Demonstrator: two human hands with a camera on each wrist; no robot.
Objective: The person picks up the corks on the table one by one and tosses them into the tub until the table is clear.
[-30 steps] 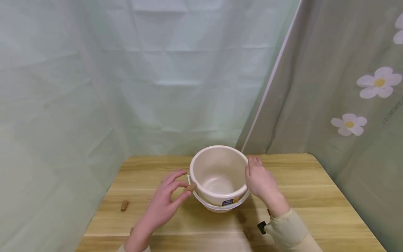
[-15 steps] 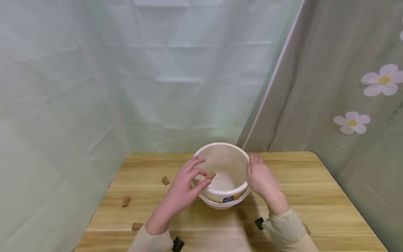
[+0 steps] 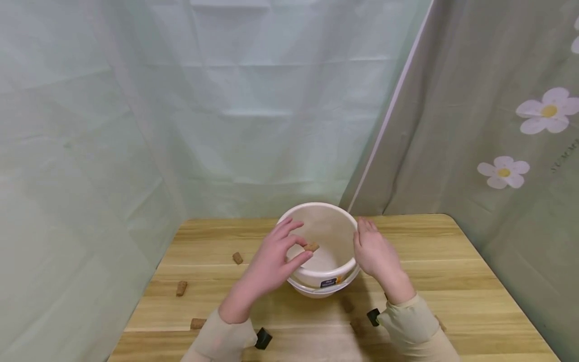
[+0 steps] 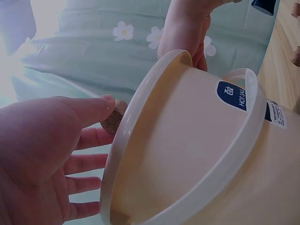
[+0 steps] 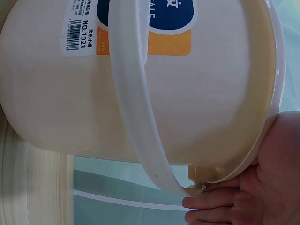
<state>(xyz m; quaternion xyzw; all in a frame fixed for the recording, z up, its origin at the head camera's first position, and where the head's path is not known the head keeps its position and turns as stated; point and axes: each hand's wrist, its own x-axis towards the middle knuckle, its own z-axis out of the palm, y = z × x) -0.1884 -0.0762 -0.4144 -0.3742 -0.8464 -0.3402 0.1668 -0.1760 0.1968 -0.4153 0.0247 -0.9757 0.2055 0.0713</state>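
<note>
Over the mouth of a cream-white plastic bucket (image 3: 316, 275), my left hand (image 3: 271, 261) pinches a cork (image 3: 312, 247) between thumb and index finger. The left wrist view has this cork (image 4: 114, 117) beside the bucket's rim, the other fingers spread. My right hand (image 3: 376, 251) rests against the rim's right side with straight fingers, near where the white handle (image 5: 136, 103) joins the bucket. The handle hangs down across the front, over a blue and orange label (image 5: 173, 28). Part of the bucket's floor is hidden by my left hand.
Several corks lie on the wooden table, including one cork (image 3: 237, 258) left of the bucket, another cork (image 3: 181, 288) farther left and a cork (image 3: 197, 324) near my left sleeve. More lie in shadow before the bucket. Curtains (image 3: 253, 125) stand behind the table.
My left hand has moved right and slightly up with the cork, from outside the bucket's left rim to over its opening. My right hand has stayed at the rim.
</note>
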